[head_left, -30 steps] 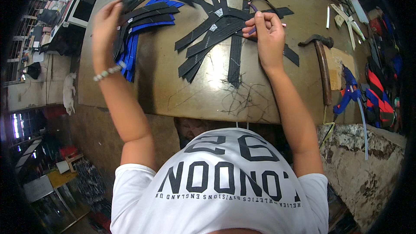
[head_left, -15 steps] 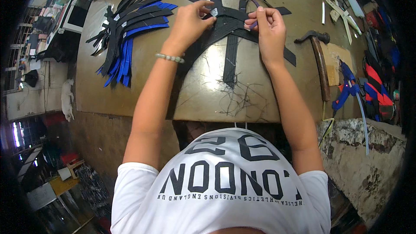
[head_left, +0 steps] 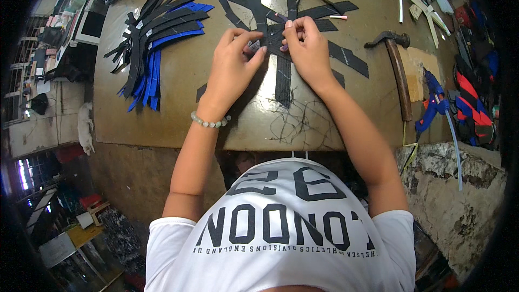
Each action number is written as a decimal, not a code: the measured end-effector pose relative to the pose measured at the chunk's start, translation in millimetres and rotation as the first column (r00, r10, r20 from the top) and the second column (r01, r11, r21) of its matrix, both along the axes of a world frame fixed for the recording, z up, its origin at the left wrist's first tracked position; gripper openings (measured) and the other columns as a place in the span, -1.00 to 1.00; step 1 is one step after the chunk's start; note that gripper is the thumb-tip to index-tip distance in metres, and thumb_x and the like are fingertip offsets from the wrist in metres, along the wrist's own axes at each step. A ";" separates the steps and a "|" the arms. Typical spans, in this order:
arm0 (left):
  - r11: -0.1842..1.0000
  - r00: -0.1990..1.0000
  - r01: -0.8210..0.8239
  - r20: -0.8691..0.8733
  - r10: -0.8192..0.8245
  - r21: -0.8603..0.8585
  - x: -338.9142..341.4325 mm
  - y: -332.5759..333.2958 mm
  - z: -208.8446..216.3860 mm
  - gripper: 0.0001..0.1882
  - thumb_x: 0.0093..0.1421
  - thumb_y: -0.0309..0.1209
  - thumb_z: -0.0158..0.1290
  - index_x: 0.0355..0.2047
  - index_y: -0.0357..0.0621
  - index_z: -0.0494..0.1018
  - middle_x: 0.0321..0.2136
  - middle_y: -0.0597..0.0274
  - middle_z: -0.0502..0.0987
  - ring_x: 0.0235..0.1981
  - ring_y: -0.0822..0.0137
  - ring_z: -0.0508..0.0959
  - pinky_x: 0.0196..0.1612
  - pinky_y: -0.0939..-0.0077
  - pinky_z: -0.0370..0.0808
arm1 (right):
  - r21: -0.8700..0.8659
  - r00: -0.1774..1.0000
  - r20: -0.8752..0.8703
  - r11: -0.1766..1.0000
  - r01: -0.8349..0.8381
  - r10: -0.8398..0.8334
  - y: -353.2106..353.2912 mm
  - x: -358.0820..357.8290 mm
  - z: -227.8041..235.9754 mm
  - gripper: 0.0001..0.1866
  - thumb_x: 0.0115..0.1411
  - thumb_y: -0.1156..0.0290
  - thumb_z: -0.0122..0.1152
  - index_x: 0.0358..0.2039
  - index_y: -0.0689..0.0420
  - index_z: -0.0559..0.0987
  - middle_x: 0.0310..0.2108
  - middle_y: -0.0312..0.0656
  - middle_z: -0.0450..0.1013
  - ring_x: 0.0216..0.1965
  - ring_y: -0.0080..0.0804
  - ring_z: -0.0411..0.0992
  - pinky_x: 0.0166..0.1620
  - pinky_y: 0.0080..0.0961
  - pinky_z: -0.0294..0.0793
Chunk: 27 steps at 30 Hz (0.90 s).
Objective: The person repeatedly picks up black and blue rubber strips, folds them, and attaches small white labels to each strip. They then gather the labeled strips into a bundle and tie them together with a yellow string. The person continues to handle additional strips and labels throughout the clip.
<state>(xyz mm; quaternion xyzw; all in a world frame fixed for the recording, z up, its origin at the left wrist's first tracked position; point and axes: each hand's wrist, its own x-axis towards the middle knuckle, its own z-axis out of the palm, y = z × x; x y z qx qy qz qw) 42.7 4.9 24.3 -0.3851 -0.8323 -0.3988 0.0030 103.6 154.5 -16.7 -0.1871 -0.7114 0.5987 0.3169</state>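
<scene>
Fingertips (head_left: 258, 48) of both hands pinch the black strip (head_left: 283, 70) lying beneath them.

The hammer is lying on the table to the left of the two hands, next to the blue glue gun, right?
Not quite. The hammer lies to the right of the two hands, not the left, as the head view shows. It does lie on the table next to the blue glue gun. The left hand and right hand work on the black strips.

Both hands (head_left: 270, 57) meet, fingers (head_left: 258, 54) pinched together.
</scene>
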 end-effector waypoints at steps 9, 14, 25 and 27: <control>0.980 0.993 0.050 -0.092 -0.069 -0.190 -21.4 25.8 -2.8 -0.79 0.06 -0.44 0.24 -0.32 -0.32 0.56 -0.49 0.01 0.53 -0.50 0.25 0.52 -0.39 0.40 0.44 | -0.004 0.999 -0.032 1.000 -0.003 0.003 3.3 -2.5 -7.8 -0.75 0.25 0.33 0.13 -0.42 0.28 0.43 -0.57 -0.08 0.48 -0.53 -0.35 0.51 -0.43 -0.41 0.46; 0.998 0.998 -0.049 0.024 0.049 -0.036 -16.4 23.4 -8.7 -0.82 0.19 -0.44 0.13 -0.35 -0.37 0.48 -0.51 0.02 0.53 -0.49 0.28 0.59 -0.40 0.42 0.48 | 0.023 0.995 0.055 0.996 -0.083 0.082 6.1 3.6 -6.8 -0.75 0.06 0.36 0.27 -0.55 0.27 0.44 -0.52 -0.11 0.46 -0.52 -0.37 0.45 -0.40 -0.46 0.47; 0.984 0.944 -0.142 0.315 0.103 0.106 -12.2 10.7 -20.3 -0.76 0.27 -0.38 0.08 -0.30 -0.41 0.49 -0.42 0.17 0.58 -0.46 0.47 0.57 -0.37 0.62 0.48 | 0.131 0.985 0.100 0.979 -0.156 0.143 4.5 7.0 5.9 -0.83 0.06 0.52 0.28 -0.55 0.34 0.50 -0.28 -0.15 0.42 -0.42 -0.62 0.45 -0.40 -0.70 0.53; 0.985 0.942 -0.137 0.323 0.096 0.107 -12.4 9.8 -21.0 -0.75 0.26 -0.38 0.08 -0.29 -0.41 0.49 -0.41 0.17 0.58 -0.45 0.47 0.57 -0.36 0.62 0.48 | 0.122 0.981 0.121 0.979 -0.163 0.148 3.8 6.9 6.7 -0.83 0.06 0.52 0.28 -0.55 0.34 0.50 -0.29 -0.16 0.42 -0.42 -0.62 0.45 -0.38 -0.70 0.54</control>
